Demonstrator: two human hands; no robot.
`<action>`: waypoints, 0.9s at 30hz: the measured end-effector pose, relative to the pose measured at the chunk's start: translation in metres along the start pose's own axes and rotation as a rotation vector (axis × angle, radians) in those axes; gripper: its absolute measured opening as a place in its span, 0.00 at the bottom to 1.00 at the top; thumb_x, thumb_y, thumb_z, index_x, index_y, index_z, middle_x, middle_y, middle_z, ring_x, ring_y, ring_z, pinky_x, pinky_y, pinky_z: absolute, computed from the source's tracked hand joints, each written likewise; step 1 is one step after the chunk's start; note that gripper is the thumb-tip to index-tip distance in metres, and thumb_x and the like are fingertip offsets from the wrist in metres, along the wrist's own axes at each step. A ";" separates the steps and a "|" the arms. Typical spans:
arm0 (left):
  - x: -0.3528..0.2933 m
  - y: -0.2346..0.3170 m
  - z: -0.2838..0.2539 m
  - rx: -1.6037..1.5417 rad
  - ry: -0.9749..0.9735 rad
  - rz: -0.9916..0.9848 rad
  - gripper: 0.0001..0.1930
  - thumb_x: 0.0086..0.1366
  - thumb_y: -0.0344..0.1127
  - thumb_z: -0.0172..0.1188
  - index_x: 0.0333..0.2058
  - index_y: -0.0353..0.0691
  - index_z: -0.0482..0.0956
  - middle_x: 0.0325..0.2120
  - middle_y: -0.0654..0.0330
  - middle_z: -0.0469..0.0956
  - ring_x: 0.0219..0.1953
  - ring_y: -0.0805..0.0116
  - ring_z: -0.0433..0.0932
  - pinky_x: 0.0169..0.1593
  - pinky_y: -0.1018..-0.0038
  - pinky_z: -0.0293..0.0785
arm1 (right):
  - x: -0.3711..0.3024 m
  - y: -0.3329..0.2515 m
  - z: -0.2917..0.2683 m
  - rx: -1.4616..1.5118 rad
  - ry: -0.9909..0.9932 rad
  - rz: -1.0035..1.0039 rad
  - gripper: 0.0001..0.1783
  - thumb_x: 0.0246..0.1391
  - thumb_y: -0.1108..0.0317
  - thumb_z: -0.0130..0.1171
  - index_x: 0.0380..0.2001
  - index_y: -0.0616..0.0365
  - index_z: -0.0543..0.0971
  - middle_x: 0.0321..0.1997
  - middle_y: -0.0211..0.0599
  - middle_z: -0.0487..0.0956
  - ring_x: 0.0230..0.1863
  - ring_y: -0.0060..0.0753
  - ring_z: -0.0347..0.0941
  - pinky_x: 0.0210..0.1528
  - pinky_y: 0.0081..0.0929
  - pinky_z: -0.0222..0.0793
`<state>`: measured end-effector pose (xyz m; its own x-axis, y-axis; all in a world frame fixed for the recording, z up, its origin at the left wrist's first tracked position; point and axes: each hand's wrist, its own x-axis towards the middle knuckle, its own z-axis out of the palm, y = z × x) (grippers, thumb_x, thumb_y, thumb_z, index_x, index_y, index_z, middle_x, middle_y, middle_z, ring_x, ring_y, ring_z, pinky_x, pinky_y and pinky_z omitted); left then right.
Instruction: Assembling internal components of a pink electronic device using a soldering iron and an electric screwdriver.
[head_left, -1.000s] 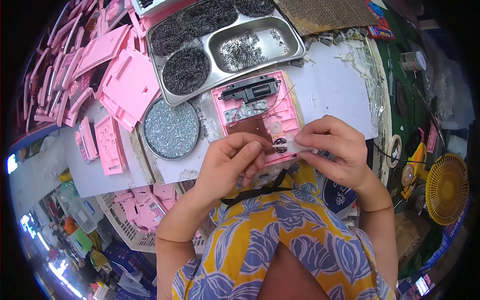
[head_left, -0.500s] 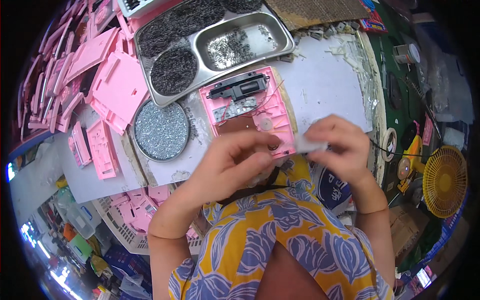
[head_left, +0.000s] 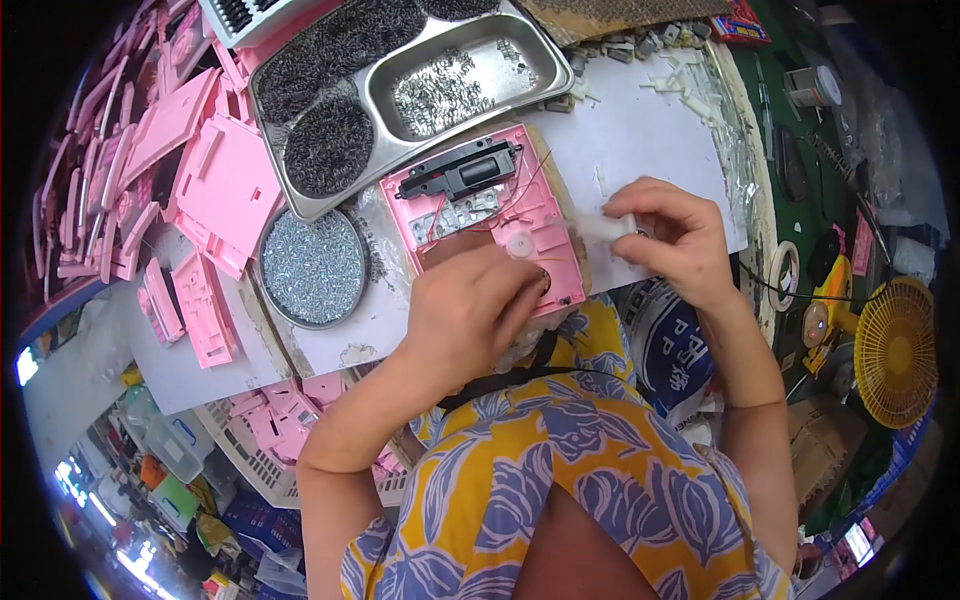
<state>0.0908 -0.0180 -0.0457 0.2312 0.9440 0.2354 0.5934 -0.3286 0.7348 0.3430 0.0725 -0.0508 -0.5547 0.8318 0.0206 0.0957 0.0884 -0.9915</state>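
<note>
White piece (blurred) between right fingers

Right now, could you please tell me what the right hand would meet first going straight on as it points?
Holding the white piece, the right hand would probably meet the right edge of the pink case first, though it might pass above it.

Fan: yellow, at right side
Ring: pale, left of the fan
Cardboard sheet: brown, at upper edge
</note>
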 end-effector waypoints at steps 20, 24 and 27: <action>-0.030 -0.016 0.004 -0.182 0.092 0.043 0.36 0.43 0.45 0.80 0.48 0.38 0.72 0.39 0.54 0.81 0.38 0.52 0.82 0.39 0.62 0.78 | 0.048 0.013 0.022 -0.410 -0.244 -0.528 0.15 0.41 0.70 0.74 0.36 0.56 0.84 0.35 0.31 0.79 0.40 0.41 0.72 0.41 0.35 0.72; -0.029 -0.018 0.004 -0.158 -0.009 0.031 0.43 0.43 0.47 0.80 0.56 0.37 0.70 0.41 0.54 0.81 0.38 0.55 0.80 0.39 0.62 0.76 | 0.047 0.010 0.032 -0.550 -0.272 -0.548 0.11 0.41 0.70 0.71 0.31 0.56 0.82 0.33 0.32 0.77 0.41 0.40 0.72 0.42 0.35 0.72; -0.024 -0.011 -0.004 -0.024 -0.140 -0.004 0.47 0.45 0.48 0.78 0.62 0.36 0.68 0.42 0.54 0.80 0.34 0.55 0.78 0.38 0.62 0.75 | 0.041 -0.002 0.038 -0.757 -0.266 -0.594 0.08 0.41 0.69 0.67 0.28 0.56 0.81 0.32 0.32 0.74 0.41 0.39 0.72 0.42 0.35 0.73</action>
<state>0.0756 -0.0368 -0.0567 0.3354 0.9312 0.1424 0.5761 -0.3224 0.7511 0.2887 0.0856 -0.0529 -0.8417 0.3980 0.3650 0.1932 0.8531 -0.4846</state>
